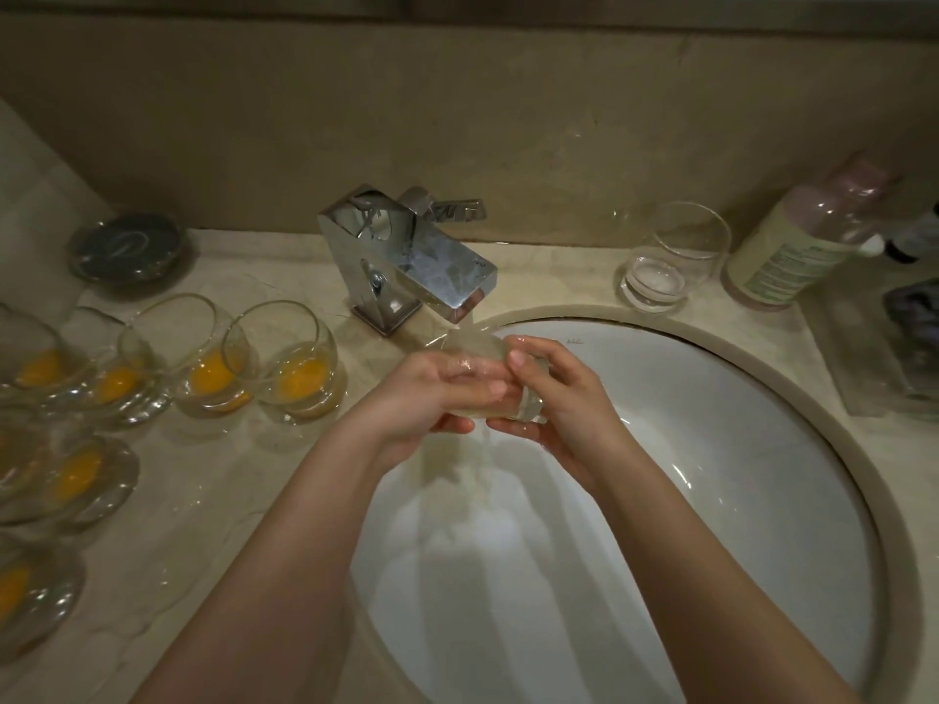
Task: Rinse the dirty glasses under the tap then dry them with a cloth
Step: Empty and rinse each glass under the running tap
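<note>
Under the tap (406, 256), a clear wet glass (475, 355) between both hands (500, 393)

Orange-stained glasses (284, 368), white sink (737, 449)

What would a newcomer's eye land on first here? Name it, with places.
First, the two hands at centre, left hand and right hand, gripping a glass under the running chrome tap above the white sink. Next, the dirty glasses with orange residue crowding the counter on the left. One clean glass stands upright right of the tap, beside a bottle.
</note>
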